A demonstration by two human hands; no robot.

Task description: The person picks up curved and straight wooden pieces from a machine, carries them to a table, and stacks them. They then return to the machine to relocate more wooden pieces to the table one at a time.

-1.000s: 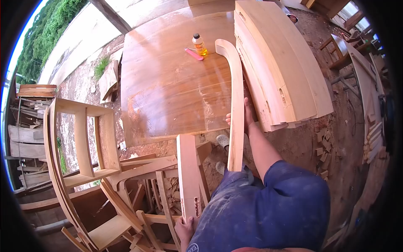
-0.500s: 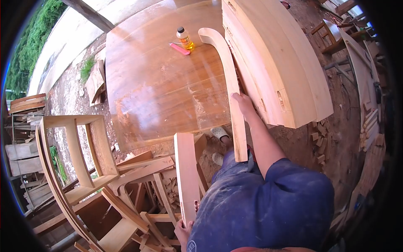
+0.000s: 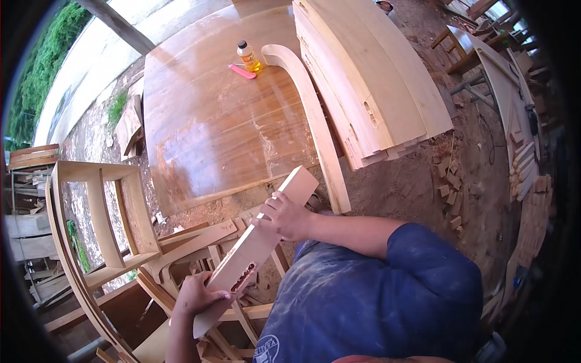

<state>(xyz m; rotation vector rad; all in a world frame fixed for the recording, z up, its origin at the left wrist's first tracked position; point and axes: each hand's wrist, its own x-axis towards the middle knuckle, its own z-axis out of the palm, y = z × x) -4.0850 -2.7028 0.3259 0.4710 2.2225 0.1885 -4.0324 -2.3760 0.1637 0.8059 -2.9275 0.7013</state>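
Both of my hands grip one pale wooden board, tilted diagonally in front of my body. My left hand is closed round its lower part, with the thumb on the face beside a rough-cut slot. My right hand wraps over the edge near the upper end. Just beyond that end, a curved wooden leg lies on the brown tabletop, its straight end jutting past the near edge. Alongside the leg is a stack of wide pale boards with slots cut in them.
On the tabletop stand a small bottle of yellow liquid and a pink-handled cutter. Wooden chair frames crowd the left, close to my left arm. Offcuts litter the dirt ground at right.
My right hand has let go of the curved leg and now grips the slotted board. That board has swung from nearly upright to a diagonal, and my left hand has come higher into view.
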